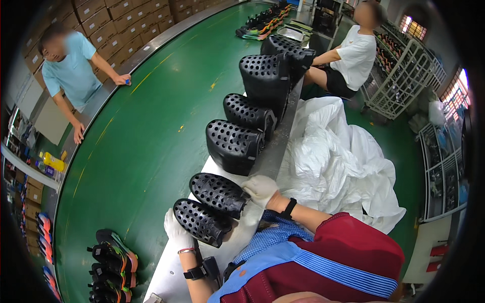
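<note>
Two black clogs with round holes lie side by side before me on a pale metal ledge. My left hand, in a white glove, closes round the outer side of the nearer clog. In its white glove, my right hand grips the heel end of the other clog. The clogs hide some of my fingers. Farther along the same ledge stand more black perforated clogs: a near pair and a taller-looking group beyond it, some overlapping others.
A green belt or table runs along the left. Black-and-orange shoes stand on it at lower left, others at the far end. White plastic sheeting is heaped at right. Two people work nearby; cartons line the back.
</note>
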Available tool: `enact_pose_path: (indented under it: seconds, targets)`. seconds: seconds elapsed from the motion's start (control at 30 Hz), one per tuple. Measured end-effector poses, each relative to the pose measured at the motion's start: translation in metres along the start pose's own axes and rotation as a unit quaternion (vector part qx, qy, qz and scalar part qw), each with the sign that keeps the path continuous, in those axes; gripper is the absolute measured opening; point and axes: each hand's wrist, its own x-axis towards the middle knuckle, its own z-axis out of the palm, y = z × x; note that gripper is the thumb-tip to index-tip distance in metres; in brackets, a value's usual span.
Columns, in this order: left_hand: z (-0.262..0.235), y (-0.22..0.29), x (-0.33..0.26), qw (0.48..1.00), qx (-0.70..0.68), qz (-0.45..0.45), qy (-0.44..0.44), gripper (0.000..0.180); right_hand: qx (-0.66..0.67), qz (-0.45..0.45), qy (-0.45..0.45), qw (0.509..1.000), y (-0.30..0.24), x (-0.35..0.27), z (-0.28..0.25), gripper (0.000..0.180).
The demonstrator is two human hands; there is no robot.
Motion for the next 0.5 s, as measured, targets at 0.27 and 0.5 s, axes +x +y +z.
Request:
enact_pose_path:
  seconds: [0.27,0.5]
  targets:
    - [0.009,-0.004,0.006,0.992,-0.031,0.086,0.090,0.026,-0.003,0.003,-0.002,1.000,0.001,-0.001,0.000,0.022]
    - [-0.014,0.018,0.003,0.992,0.111,0.030,-0.055,0.051,-0.008,0.002,0.004,1.000,0.003,-0.002,0.003,0.022]
